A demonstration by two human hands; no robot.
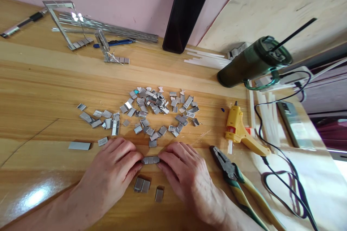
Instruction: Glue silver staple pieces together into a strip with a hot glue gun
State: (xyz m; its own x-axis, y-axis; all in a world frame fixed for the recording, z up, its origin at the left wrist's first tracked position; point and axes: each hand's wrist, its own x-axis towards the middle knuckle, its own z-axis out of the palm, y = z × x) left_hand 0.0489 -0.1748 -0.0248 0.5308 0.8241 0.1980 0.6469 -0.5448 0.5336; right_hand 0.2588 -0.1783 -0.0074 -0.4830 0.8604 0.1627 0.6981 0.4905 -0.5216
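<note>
Both hands rest low on the wooden worktop [40, 90], on the near side of the pile of metal pieces [157, 110]. The left hand [114, 173] and the right hand [184, 173] each pinch one end of a short row of metal pieces [151, 160] between their fingertips, so the row sits clamped between them just nearer than the pile's front edge and touching the worktop. Nearer still from the pile, between the two wrists, lie a joined pair of pieces [142, 184] and a single piece [159, 194], close together but not touching. To the left of the pile's near edge lies a flat metal strip [79, 145]. To the right of the pile lies a yellow glue gun [238, 130] on its side, with green-handled pliers [233, 177] just nearer than it, beside the right hand. Beyond the pile a dark phone [187, 11] leans against the pink wall. Beyond it and to the left stands a bent metal frame [65, 25], and to the far right a dark green flask [252, 63] lies on its side.
</note>
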